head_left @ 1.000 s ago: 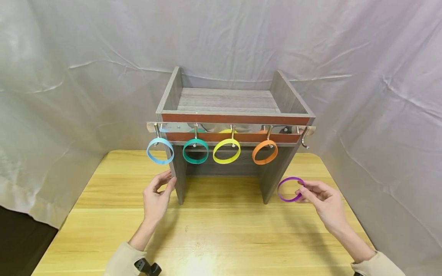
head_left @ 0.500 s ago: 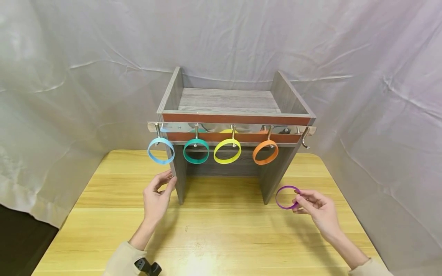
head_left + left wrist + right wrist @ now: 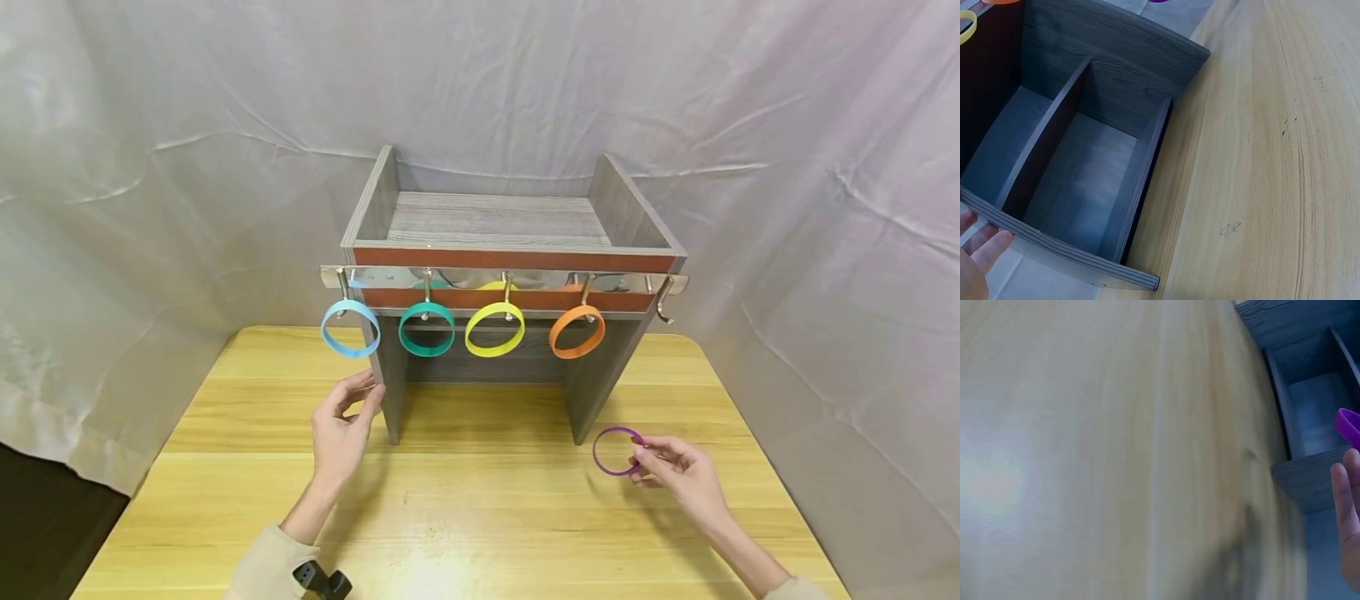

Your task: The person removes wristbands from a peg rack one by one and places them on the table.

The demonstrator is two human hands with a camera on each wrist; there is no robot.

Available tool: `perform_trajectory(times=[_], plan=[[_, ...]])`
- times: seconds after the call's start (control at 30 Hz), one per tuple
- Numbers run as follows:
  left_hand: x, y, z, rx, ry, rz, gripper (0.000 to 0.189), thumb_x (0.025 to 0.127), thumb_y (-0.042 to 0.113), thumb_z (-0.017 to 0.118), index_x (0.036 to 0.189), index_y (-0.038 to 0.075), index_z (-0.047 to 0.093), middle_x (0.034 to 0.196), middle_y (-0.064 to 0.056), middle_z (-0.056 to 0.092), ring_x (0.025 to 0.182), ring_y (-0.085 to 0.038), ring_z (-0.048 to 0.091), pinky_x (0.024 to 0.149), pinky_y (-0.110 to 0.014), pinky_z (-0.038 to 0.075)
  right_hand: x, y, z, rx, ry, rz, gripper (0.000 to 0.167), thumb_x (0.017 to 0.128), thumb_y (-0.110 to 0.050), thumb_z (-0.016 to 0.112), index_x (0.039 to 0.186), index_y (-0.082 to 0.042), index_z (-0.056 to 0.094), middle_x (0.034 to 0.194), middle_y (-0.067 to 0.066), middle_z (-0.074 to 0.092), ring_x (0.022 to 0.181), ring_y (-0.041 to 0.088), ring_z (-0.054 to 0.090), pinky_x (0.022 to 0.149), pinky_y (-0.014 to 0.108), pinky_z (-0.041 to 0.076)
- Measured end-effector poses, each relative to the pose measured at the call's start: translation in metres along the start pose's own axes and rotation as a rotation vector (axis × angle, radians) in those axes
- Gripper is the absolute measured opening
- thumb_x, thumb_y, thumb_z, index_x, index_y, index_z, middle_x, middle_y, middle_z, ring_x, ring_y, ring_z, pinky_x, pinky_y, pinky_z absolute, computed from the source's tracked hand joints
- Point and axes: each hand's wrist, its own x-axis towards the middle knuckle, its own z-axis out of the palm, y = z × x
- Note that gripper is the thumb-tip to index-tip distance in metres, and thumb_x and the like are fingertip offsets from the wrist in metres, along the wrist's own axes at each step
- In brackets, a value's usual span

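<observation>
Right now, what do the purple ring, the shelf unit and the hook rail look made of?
Purple ring: thin, smooth, matte band, probably silicone or soft plastic. Shelf unit: grey wood-grain board with layered edges, likely laminated chipboard or plywood. Hook rail: mirror-bright, reflecting the rings' colours, so polished metal.

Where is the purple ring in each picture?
Head view: the purple ring is low and right of centre, pinched by the right hand, in front of the grey shelf.
Left wrist view: only a purple sliver at the top edge.
Right wrist view: a purple piece at the right edge, above the fingers.
Shared landmark: the grey shelf.
</observation>
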Motion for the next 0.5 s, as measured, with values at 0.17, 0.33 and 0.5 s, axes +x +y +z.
perform_trajectory(times=[0.17, 0.33, 0.5], plan=[[0.000, -0.001, 0.000, 0.002, -0.004, 0.004, 0.021, 0.096, -0.003, 0.073, 0.116, -0.006, 0.074, 0.102, 0.026, 0.072, 0.088, 0.008, 0.072, 0.065, -0.015, 0.066, -0.006, 0.012, -0.004, -0.005, -0.001, 0.050, 0.019, 0.101, 0.007, 0.062, 0.119, 0.011, 0.067, 0.093, 0.006, 0.081, 0.076, 0.013, 0.078, 0.070, 0.041, 0.070], [0.000, -0.002, -0.001, 0.000, -0.004, 0.008, 0.020, 0.096, -0.003, 0.072, 0.116, -0.005, 0.074, 0.103, 0.026, 0.072, 0.088, 0.007, 0.072, 0.065, -0.014, 0.065, -0.010, 0.023, -0.006, -0.008, 0.015, 0.086, 0.022, 0.101, 0.006, 0.062, 0.120, 0.017, 0.062, 0.093, 0.007, 0.081, 0.075, 0.013, 0.078, 0.070, 0.038, 0.070], [0.000, -0.002, -0.001, 0.003, -0.004, 0.017, 0.020, 0.096, -0.003, 0.072, 0.116, -0.005, 0.074, 0.102, 0.026, 0.072, 0.087, 0.007, 0.072, 0.064, -0.015, 0.066, -0.010, 0.031, -0.007, 0.023, 0.032, 0.136, 0.018, 0.101, 0.003, 0.064, 0.118, 0.010, 0.068, 0.090, 0.008, 0.080, 0.074, 0.013, 0.078, 0.070, 0.036, 0.070]])
